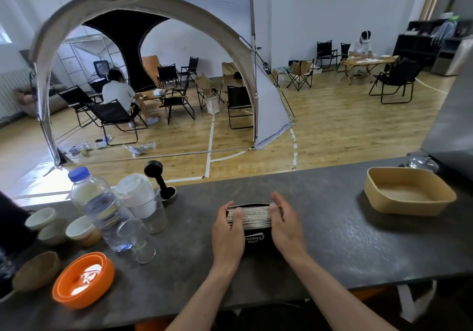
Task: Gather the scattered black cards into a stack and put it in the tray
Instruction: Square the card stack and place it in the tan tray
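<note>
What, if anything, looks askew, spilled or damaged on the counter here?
Nothing stands out. The card stack sits squared between the left hand and right hand, the tray sits upright to the right, and the water bottle and glasses stand upright; no spill shows.

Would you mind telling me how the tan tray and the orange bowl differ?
The tan tray is rectangular with rounded corners; the orange bowl is round. The tray sits right of the hands, the bowl far left. The tray looks larger. Both rest open-topped on the dark counter.
</note>
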